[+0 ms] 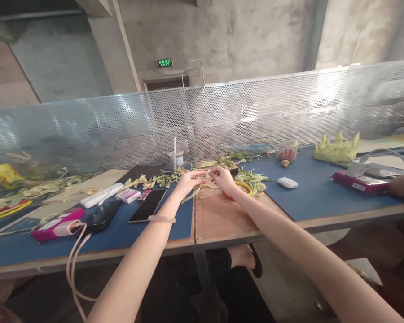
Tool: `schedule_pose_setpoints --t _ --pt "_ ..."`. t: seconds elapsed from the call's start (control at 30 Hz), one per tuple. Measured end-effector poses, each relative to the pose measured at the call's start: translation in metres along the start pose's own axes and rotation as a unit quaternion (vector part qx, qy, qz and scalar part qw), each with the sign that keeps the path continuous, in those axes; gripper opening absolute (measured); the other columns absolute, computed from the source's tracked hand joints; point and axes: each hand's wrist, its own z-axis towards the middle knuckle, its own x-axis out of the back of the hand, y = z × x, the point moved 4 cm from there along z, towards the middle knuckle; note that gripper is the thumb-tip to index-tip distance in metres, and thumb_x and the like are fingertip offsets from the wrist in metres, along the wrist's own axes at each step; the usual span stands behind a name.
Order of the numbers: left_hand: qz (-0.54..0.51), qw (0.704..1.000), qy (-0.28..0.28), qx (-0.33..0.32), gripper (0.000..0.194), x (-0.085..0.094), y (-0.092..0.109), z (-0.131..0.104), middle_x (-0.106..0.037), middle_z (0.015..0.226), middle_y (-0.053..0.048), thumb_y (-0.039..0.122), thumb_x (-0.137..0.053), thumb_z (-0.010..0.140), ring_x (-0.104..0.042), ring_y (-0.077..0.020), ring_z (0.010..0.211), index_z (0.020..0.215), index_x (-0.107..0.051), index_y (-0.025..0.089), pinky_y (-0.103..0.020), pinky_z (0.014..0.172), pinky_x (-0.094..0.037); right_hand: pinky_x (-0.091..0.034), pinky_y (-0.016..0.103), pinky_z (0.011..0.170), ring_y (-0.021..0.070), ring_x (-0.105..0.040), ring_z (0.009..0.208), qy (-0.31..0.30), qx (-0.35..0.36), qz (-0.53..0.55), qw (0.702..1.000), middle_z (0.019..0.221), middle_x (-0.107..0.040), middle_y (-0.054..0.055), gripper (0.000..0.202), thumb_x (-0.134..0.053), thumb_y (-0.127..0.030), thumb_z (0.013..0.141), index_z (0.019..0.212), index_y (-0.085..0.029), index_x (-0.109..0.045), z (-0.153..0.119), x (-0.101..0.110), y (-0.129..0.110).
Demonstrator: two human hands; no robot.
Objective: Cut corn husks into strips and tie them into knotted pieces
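My left hand [189, 181], with a pale bangle on its wrist, reaches over the far end of a tan board [222, 217]. Close beside it on the right is my right hand [223, 178], fingers bent in a pinch. A small, pale strip of leaf [207, 173] seems to run between the fingertips of both hands; its exact shape is too small to make out. Pale green, dry-looking leaves [255, 180] lie around and behind the hands. Partly hidden by my right wrist are yellow-and-orange looped handles [245, 186], apparently of scissors.
Left on the blue table are a dark phone [148, 205], a small box [128, 195], a magenta box [57, 224] with cables, and leaf scraps. Rightward sit a white earbud case [287, 182], a jar [288, 150] and a co-worker's hand [403, 186]. A perforated metal screen [256, 112] stands behind.
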Motion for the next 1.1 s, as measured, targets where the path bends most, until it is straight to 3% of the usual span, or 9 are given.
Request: schedule_pose_setpoints --t 0.17,0.3,0.5,0.7,0.8,0.93,1.03,1.1 --pt "-0.033 0.999 -0.027 0.018 0.049 -0.002 0.001 -0.002 -0.063 0.111 -0.012 0.026 -0.068 0.067 -0.064 -0.0208 0.088 0.114 -0.059 0.015 -0.029 0.072 -0.050 -0.046 0.024 0.057 0.0117 -0.057 0.057 0.005 -0.004 0.030 1.000 0.067 -0.059 0.000 0.002 -0.052 -0.016 0.074 0.072 -0.017 -0.053 0.000 -0.001 0.004" --pt "-0.040 0.999 -0.023 0.022 0.047 -0.002 0.000 -0.003 -0.063 0.109 -0.014 0.027 -0.066 0.070 -0.065 -0.0191 0.080 0.114 -0.059 0.014 -0.029 0.069 -0.051 -0.046 0.025 0.061 0.0110 -0.055 0.059 -0.025 0.004 0.092 0.995 0.063 -0.055 -0.003 0.005 -0.046 -0.020 0.079 0.075 -0.018 -0.045 -0.002 -0.007 0.004" --pt "-0.007 1.000 0.006 0.006 0.040 0.002 -0.008 0.001 -0.066 0.104 -0.012 0.032 -0.059 0.075 -0.063 -0.0200 0.086 0.111 -0.061 0.015 -0.032 0.075 -0.049 -0.046 0.023 0.053 0.0085 -0.051 0.050 -0.061 -0.041 0.175 0.982 0.059 -0.051 -0.005 0.006 -0.043 -0.017 0.082 0.077 -0.018 -0.041 -0.006 -0.010 -0.003" --pt "0.045 0.998 0.028 -0.024 0.034 0.004 -0.003 0.000 -0.067 0.103 -0.010 0.030 -0.060 0.074 -0.059 -0.0194 0.095 0.104 -0.065 0.014 -0.032 0.088 -0.042 -0.040 0.019 0.044 0.0060 -0.047 0.042 -0.089 -0.038 0.168 0.981 0.059 -0.051 -0.006 0.007 -0.044 -0.017 0.083 0.077 -0.018 -0.040 -0.009 -0.010 -0.008" --pt "0.041 0.999 0.025 -0.020 0.034 0.001 0.000 -0.002 -0.067 0.103 -0.010 0.029 -0.061 0.074 -0.060 -0.0178 0.090 0.105 -0.065 0.014 -0.029 0.083 -0.044 -0.040 0.018 0.044 0.0056 -0.048 0.044 -0.101 -0.024 0.158 0.982 0.060 -0.052 -0.006 0.006 -0.048 -0.019 0.081 0.078 -0.018 -0.042 -0.010 -0.010 -0.010" --pt "0.081 0.996 0.030 -0.009 0.039 -0.001 0.004 -0.004 -0.063 0.109 -0.010 0.034 -0.057 0.077 -0.062 -0.0138 0.068 0.113 -0.060 0.019 -0.024 0.063 -0.046 -0.039 0.017 0.043 0.0060 -0.048 0.044 -0.087 -0.021 0.147 0.985 0.060 -0.053 -0.005 0.005 -0.049 -0.017 0.078 0.081 -0.017 -0.044 -0.008 -0.008 -0.007" --pt "0.225 0.967 0.115 -0.008 0.041 0.021 0.014 -0.012 -0.062 0.109 -0.011 0.033 -0.048 0.082 -0.061 -0.0146 0.064 0.120 -0.054 0.018 -0.025 0.063 -0.044 -0.039 0.017 0.043 0.0058 -0.048 0.043 -0.062 -0.038 0.145 0.987 0.061 -0.055 -0.004 0.006 -0.048 -0.014 0.077 0.079 -0.017 -0.044 -0.004 -0.005 0.000" --pt "0.400 0.897 0.185 0.020 0.039 0.052 0.025 -0.027 -0.064 0.103 -0.014 0.028 -0.042 0.085 -0.061 -0.0217 0.081 0.120 -0.052 0.015 -0.030 0.074 -0.042 -0.040 0.017 0.043 0.0062 -0.049 0.044 -0.047 -0.047 0.137 0.988 0.061 -0.055 -0.004 0.007 -0.048 -0.012 0.076 0.079 -0.017 -0.044 -0.002 -0.004 0.005"
